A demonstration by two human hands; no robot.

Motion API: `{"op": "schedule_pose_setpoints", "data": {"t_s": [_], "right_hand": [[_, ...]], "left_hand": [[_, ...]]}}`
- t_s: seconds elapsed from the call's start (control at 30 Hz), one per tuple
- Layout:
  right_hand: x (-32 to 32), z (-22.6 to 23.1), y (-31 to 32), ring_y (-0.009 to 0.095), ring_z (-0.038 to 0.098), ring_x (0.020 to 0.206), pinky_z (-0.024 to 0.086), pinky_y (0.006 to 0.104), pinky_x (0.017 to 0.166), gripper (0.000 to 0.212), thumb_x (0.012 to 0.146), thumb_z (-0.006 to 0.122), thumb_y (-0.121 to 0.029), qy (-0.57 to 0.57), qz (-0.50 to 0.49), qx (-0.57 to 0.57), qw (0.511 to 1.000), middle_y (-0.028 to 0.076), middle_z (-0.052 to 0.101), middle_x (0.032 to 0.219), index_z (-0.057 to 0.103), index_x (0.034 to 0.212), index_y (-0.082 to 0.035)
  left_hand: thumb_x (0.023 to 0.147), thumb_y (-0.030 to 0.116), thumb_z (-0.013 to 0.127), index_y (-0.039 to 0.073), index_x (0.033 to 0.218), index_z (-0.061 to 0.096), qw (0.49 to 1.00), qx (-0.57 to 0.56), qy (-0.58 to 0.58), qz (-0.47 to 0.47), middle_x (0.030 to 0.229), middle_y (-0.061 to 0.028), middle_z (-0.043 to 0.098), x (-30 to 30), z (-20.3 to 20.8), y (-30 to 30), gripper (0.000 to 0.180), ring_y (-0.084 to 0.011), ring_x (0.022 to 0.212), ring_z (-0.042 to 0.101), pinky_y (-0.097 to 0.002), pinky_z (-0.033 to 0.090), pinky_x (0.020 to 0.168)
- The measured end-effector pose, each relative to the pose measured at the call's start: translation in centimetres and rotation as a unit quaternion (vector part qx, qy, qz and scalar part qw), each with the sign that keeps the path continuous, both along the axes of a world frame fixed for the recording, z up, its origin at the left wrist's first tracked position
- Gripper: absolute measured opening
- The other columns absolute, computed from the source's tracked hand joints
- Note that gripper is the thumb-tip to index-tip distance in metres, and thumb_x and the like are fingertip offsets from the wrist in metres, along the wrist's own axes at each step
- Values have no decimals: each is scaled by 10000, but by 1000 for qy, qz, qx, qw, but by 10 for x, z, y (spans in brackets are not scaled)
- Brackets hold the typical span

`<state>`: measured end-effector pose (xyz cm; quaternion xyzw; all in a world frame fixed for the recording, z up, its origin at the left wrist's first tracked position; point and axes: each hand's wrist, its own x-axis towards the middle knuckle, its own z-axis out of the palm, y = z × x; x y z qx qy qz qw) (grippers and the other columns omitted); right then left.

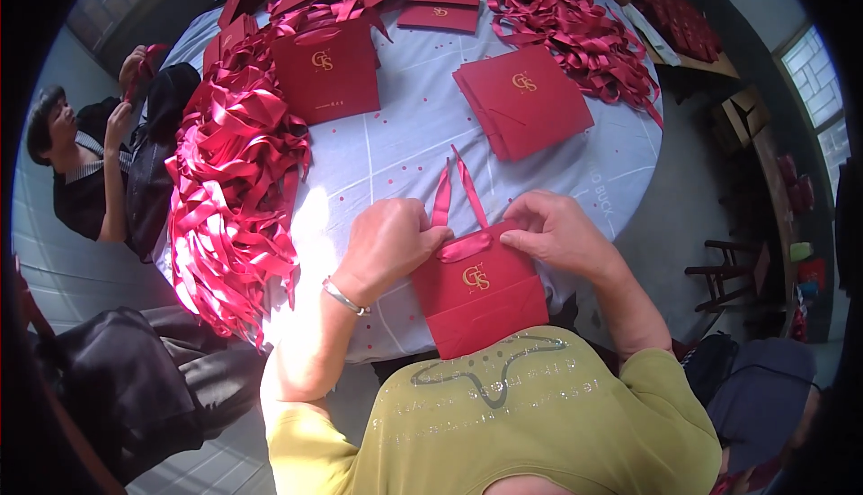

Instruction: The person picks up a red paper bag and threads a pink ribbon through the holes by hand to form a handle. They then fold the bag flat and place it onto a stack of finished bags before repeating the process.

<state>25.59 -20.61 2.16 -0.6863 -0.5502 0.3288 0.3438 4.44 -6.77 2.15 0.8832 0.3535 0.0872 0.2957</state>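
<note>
At the table's near edge lies a flat red paper gift bag (481,288) with a gold emblem, its folded bottom toward me. My left hand (393,241) pinches its upper left corner, fingers closed. At the upper right corner my right hand (556,232) grips the edge between thumb and fingers. A shiny red ribbon (466,246) runs across the front below the top edge. Two ribbon ends (467,187) stretch away from me past the bag's top, between my hands.
Loose red ribbons (238,180) heap along the left; another ribbon heap (575,36) lies far right. A bag stack (530,104) and an upright bag (325,72) stand beyond my hands on the pale tablecloth (395,153). A co-worker (112,153) handles ribbon at left.
</note>
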Motion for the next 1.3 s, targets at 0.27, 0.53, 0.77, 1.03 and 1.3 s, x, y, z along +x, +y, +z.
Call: {"op": "schedule_pose_setpoints", "data": {"t_s": [0.27, 0.53, 0.77, 1.03, 1.3], "right_hand": [[1, 7, 6, 92, 579, 678, 480, 263, 609, 239, 782, 787, -142, -36, 32, 18, 999, 42, 628, 803, 655, 933, -11], [2, 4, 6, 74, 578, 697, 478, 251, 623, 226, 785, 791, -129, 26, 15, -23, 999, 10, 634, 768, 643, 920, -25], [13, -6, 20, 76, 594, 723, 501, 244, 631, 213, 821, 771, -115, 213, 27, -61, 975, 12, 655, 809, 667, 961, 8], [20, 77, 97, 18, 527, 605, 408, 182, 523, 138, 838, 745, -128, 194, 30, 35, 980, -29, 634, 749, 685, 916, -31], [-13, 95, 141, 37, 572, 653, 444, 187, 573, 130, 831, 752, -78, 147, 6, 171, 974, -11, 649, 768, 684, 922, -16]], "left_hand": [[835, 235, 691, 9, 772, 642, 998, 37, -44, -21, 704, -231, 635, -2, -9, 0, 240, -433, 707, 631, -492, 497, 638], [852, 197, 677, 1, 769, 610, 998, -1, -66, 3, 704, -233, 629, -1, -12, 2, 223, -441, 712, 624, -496, 485, 626], [897, 207, 697, -37, 792, 628, 988, -61, -131, 45, 554, -68, 575, -5, -7, 9, 274, -98, 548, 570, -297, 446, 505], [977, 206, 607, -12, 1033, 583, 851, -132, -464, 206, 902, -68, 661, -28, -1, 62, 227, -117, 769, 612, -263, 510, 711], [829, 236, 746, -43, 1180, 556, 879, 161, -403, 199, 1325, -258, 499, -26, -3, 61, 487, -364, 1239, 496, -431, 386, 1057]]}}
